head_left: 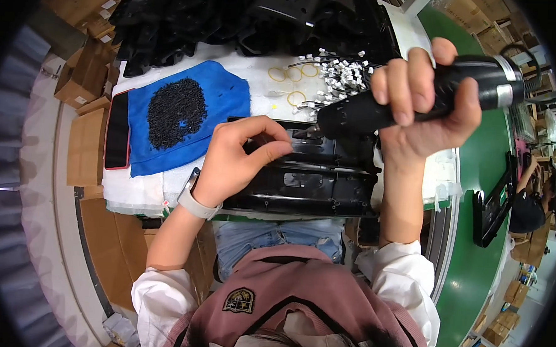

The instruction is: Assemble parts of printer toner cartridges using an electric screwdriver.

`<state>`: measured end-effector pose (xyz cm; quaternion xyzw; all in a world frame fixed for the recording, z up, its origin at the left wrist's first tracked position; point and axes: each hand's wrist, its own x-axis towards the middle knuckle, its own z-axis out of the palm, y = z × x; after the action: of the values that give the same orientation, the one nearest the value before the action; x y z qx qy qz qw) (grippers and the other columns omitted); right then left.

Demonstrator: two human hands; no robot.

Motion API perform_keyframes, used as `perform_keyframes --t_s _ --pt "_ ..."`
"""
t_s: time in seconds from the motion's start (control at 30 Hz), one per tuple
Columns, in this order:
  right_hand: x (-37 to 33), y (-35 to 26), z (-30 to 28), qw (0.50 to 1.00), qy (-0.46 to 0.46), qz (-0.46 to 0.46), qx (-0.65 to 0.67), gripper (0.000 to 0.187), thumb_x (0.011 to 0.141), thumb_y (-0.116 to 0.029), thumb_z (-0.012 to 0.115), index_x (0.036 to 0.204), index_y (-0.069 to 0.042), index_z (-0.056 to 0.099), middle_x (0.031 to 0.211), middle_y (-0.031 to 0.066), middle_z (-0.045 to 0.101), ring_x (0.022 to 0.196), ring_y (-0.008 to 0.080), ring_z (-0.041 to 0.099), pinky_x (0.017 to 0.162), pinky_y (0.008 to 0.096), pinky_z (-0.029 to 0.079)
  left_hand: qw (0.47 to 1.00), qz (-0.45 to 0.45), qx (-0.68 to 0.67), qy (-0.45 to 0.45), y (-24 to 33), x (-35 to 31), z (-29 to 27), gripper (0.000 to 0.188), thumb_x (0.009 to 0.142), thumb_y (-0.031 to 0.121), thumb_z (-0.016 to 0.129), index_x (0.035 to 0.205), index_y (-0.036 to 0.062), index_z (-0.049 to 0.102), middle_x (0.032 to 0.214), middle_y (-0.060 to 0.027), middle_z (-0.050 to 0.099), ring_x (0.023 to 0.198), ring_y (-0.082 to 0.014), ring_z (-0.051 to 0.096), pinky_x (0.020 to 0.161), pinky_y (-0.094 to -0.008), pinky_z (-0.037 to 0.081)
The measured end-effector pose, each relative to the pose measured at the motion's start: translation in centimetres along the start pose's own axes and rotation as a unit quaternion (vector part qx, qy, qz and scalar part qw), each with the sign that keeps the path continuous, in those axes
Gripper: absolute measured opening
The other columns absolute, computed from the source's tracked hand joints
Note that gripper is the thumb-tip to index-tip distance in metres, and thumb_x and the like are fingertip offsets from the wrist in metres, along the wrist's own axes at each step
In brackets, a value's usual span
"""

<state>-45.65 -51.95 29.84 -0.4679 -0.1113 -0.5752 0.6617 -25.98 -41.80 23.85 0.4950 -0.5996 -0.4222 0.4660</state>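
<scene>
My right hand [420, 108] is wrapped round a black electric screwdriver [356, 115] lying nearly level, its bit pointing left. Just left of that bit, my left hand [231, 161] has thumb and forefinger closed in a pinch; whatever is between them is too small to make out. Beneath both hands, black plastic panels [295, 203] lie along the table's near edge, partly covered by the hands and tool. To the left, a blue cloth [232, 89] carries a heap of small black screws [175, 115].
White-plugged cable ends [349, 77] are bunched behind the screwdriver, beside thin yellow rings [277, 74]. More black plastic parts [267, 13] are piled at the back. A red-edged phone [118, 130] lies left of the cloth. Far right, another person [529, 202] is near a black frame [496, 204].
</scene>
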Motion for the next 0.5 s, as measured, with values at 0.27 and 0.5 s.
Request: perform_keyframes --t_s 0.27,0.5 --pt "-1.1 -1.6 -0.5 0.999 -0.033 -0.006 0.014 0.04 0.092 -0.041 0.045 0.112 -0.007 0.05 0.061 0.0016 0.048 0.044 0.0145 0.045 0.056 0.0349 0.043 0.994 -0.083 -0.077 -0.003 0.7 -0.1 1.2 0.008 0.076 0.004 0.071 0.081 -0.0012 0.067 0.079 -0.0037 0.068 0.071 -0.0081 0.061 0.067 -0.0214 0.049" --pt "-1.5 -1.4 0.0 0.999 -0.031 0.015 0.014 0.038 0.09 -0.039 0.048 0.11 -0.007 0.048 0.059 0.0017 0.047 0.041 0.0139 0.042 0.052 0.0328 0.042 0.993 -0.073 -0.09 -0.031 0.4 0.0 1.5 0.011 0.073 0.001 0.073 0.082 -0.001 0.067 0.079 -0.0036 0.068 0.072 -0.0075 0.061 0.067 -0.0205 0.049"
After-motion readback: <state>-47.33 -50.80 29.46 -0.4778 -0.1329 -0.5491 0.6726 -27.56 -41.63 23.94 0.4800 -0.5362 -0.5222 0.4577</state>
